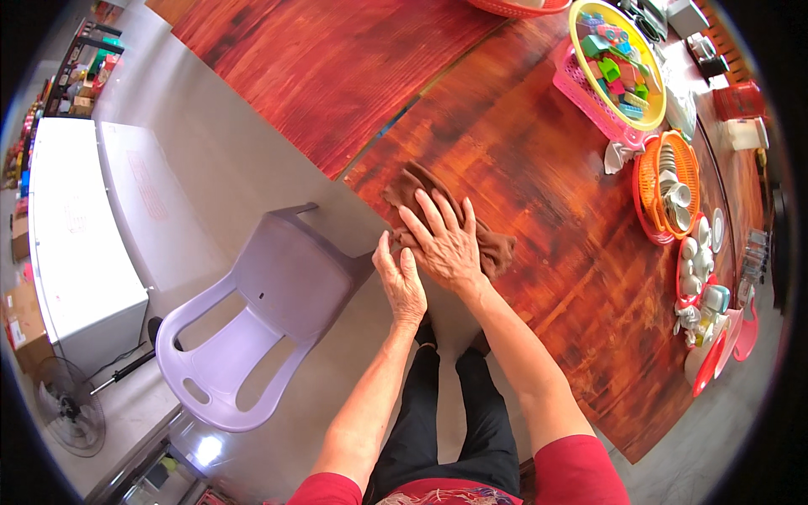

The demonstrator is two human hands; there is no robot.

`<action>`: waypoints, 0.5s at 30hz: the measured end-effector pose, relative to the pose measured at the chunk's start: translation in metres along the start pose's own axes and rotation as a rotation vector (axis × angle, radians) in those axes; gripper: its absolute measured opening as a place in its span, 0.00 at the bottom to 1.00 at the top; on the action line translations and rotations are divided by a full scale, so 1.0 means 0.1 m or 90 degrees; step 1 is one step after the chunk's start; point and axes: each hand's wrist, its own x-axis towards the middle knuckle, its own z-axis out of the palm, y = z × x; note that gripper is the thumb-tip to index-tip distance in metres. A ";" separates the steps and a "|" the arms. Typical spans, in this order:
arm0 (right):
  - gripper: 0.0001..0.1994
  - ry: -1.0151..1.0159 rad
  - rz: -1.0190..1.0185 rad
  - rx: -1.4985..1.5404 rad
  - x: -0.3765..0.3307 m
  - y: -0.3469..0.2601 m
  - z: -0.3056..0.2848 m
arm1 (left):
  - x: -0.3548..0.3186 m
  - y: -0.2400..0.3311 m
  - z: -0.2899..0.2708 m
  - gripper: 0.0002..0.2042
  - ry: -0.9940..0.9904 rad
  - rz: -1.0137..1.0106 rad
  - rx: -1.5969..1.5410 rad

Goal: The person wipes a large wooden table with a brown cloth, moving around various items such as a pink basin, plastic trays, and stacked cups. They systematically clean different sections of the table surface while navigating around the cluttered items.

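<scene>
From my end I've got the right hand (449, 250) splayed flat on the cloth (497, 250), fingers open. Cloth's bunched up on the table (564, 244), by its edge. Left hand (401, 286) is right beside it, fingers loosely bent; can't tell if it's pinching any fabric. Chair (290, 273) sits off left.

The right hand (449, 251) covers the middle of a brown cloth (498, 251), hiding part of its folds. A red basket (515, 10) is cut off by the top edge; goods (82, 91) at far left are too small to identify.
</scene>
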 end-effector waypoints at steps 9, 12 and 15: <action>0.25 -0.043 -0.074 0.021 1.08 -0.32 0.33 | 0.27 0.00 -0.24 0.25 0.013 -0.110 -0.069; 0.21 0.019 -0.035 0.025 1.23 -0.28 0.44 | 0.33 0.05 -0.24 0.25 0.020 -0.046 0.021; 0.20 0.129 0.069 -0.016 1.18 -0.22 0.44 | 0.40 0.15 -0.24 0.25 0.022 0.027 0.061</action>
